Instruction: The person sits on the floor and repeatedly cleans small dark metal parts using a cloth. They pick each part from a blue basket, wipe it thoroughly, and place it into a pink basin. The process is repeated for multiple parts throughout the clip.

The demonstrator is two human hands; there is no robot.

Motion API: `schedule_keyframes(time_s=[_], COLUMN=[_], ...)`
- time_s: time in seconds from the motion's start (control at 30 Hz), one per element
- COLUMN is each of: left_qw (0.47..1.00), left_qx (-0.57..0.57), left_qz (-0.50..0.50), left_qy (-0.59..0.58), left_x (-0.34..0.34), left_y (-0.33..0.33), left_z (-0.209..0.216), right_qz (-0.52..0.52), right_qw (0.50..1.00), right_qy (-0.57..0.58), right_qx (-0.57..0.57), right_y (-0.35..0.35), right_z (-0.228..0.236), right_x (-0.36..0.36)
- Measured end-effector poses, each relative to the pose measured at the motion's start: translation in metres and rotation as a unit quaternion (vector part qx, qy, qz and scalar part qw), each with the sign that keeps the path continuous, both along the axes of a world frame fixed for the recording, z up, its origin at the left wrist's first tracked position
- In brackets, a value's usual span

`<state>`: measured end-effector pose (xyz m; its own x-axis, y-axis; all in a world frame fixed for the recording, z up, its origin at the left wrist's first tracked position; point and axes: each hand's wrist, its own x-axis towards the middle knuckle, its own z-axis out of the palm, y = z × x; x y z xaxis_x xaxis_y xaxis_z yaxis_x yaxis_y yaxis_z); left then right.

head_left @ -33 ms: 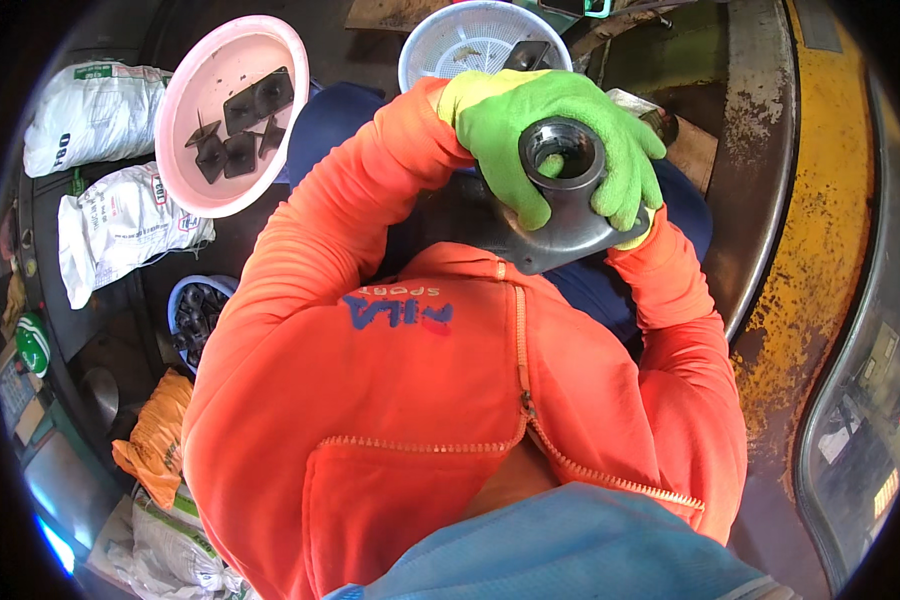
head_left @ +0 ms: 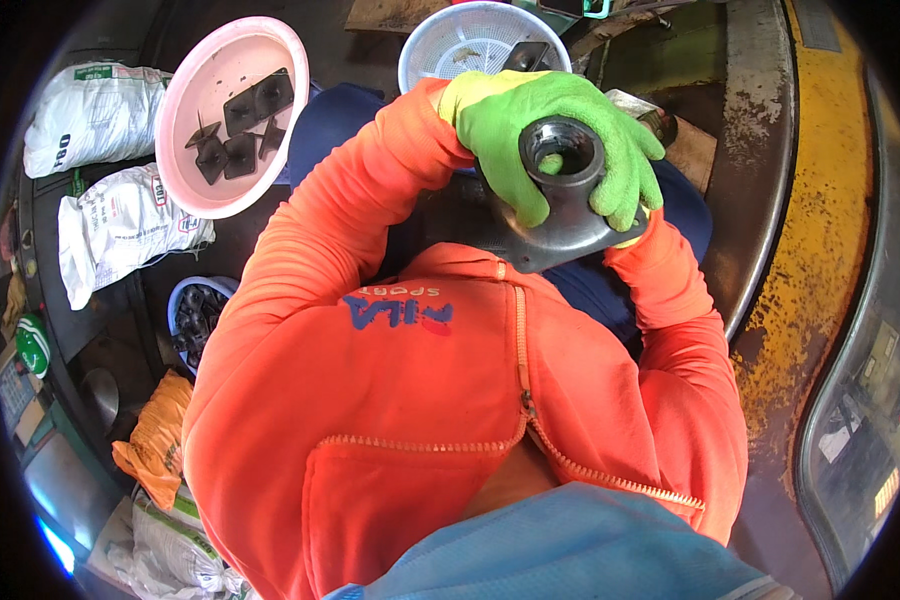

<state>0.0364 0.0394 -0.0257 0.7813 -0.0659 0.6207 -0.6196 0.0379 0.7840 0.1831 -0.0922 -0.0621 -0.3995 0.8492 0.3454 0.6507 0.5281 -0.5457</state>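
Note:
I hold a black, glossy moulded part [head_left: 568,232] with a round open neck and a flat, square-cornered base, tilted in front of my chest. My left hand [head_left: 530,115], in a green glove with a yellow cuff, wraps round the neck, thumb on one side and fingers on the other. Beneath the part's right edge, a little of my right hand [head_left: 634,236] shows at its yellow cuff. Its fingers are mostly hidden by the part and the left glove. Inside the neck opening a green glove tip is visible, seemingly reaching up from below.
A pink basin [head_left: 185,190] at the upper left holds several black flanged pieces. Beyond my hands, a pale blue basket [head_left: 420,50] has another. White sacks [head_left: 95,115], a small blue tub [head_left: 176,300] of black parts and an orange bag [head_left: 155,430] lie left. A rusty yellow beam [head_left: 805,270] runs along the right.

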Motion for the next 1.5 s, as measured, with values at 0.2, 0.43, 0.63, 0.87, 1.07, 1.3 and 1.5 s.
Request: schedule_keyframes(time_s=[0.2,0.43,0.63,0.87,1.07,1.3,1.5], left_qw=[0.946,0.756,0.745,0.874,0.883,0.711,0.882], left_qx=[-0.31,-0.651,-0.645,-0.245,-0.068,0.211,-0.096], left_qz=[0.096,-0.014,0.159,0.362,0.439,0.669,0.438], left_qy=[-0.018,-0.07,0.064,0.213,0.152,0.044,0.142], left_x=[0.018,0.013,0.018,0.019,0.034,0.02,0.019], left_y=[0.003,0.045,0.031,0.007,0.013,0.035,0.03], left_z=[-0.007,-0.041,-0.04,-0.022,-0.043,-0.04,-0.045], right_qz=[0.087,-0.06,-0.266,-0.249,-0.224,-0.214,-0.263], right_qw=[0.756,0.524,0.714,0.706,0.695,0.656,0.721], right_qy=[0.555,0.782,0.61,0.619,0.643,0.668,0.609], right_qx=[-0.334,-0.331,-0.218,-0.239,-0.232,-0.279,-0.199], right_y=[0.022,0.043,0.041,0.047,0.044,0.048,0.045], right_z=[-0.001,0.021,0.035,0.038,0.033,0.032,0.025], right_x=[-0.009,0.01,0.01,0.027,0.017,0.036,0.029])
